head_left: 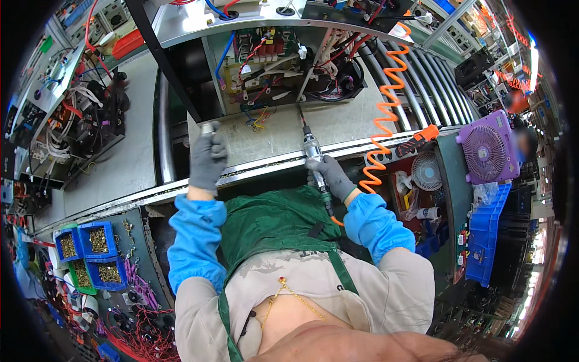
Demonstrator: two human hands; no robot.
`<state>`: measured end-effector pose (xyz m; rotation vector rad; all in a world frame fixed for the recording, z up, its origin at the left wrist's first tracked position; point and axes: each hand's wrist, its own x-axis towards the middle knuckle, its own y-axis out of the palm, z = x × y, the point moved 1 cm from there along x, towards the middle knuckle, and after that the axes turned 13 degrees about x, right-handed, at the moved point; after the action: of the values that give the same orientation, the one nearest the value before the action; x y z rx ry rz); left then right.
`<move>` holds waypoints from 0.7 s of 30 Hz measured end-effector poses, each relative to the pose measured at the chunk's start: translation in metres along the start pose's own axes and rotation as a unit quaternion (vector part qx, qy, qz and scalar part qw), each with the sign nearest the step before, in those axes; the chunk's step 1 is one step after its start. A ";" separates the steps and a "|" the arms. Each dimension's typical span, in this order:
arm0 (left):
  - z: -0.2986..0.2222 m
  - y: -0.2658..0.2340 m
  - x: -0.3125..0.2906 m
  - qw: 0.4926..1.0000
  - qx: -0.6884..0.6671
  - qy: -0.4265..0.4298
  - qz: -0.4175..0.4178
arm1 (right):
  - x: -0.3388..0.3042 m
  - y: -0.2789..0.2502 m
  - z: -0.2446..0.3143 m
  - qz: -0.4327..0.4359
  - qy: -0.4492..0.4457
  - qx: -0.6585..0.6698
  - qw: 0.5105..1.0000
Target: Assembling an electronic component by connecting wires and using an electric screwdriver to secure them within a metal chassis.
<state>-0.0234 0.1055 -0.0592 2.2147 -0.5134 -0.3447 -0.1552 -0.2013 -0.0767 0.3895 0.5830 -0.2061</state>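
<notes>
My right hand (333, 176), in a grey glove, grips a silver pneumatic screwdriver (313, 151) whose bit points up at the open electrical unit (283, 63) full of red, blue and white wires. An orange coiled air hose (386, 102) runs from the tool up to the right. My left hand (207, 160), also gloved, is closed around a small silver cylindrical part (208, 128) at the near left corner of the unit's metal tray (338, 123).
Blue bins of brass screws (90, 241) sit at lower left beside bundles of red wires (145, 335). Another wired unit (78, 127) lies on the conveyor to the left. A purple fan (485, 151) and blue crates (491, 229) stand at right.
</notes>
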 end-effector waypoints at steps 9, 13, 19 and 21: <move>0.043 0.075 0.043 0.983 -0.027 -0.112 -0.144 | -0.066 -0.020 0.001 0.164 -0.035 0.085 0.982; 0.056 0.073 0.064 0.989 0.087 -0.097 -0.064 | -0.075 -0.007 0.012 0.154 -0.030 0.082 0.984; 0.057 0.077 0.077 0.994 -0.006 -0.087 -0.058 | -0.100 0.028 0.042 0.151 -0.051 -0.027 0.987; 0.054 0.085 0.077 0.992 -0.001 -0.087 -0.086 | -0.091 0.019 0.034 0.155 -0.062 -0.050 0.985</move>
<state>0.0016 -0.0160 -0.0329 2.2434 -0.4150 -0.6337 -0.2071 -0.1912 0.0065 0.3621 0.4015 0.0976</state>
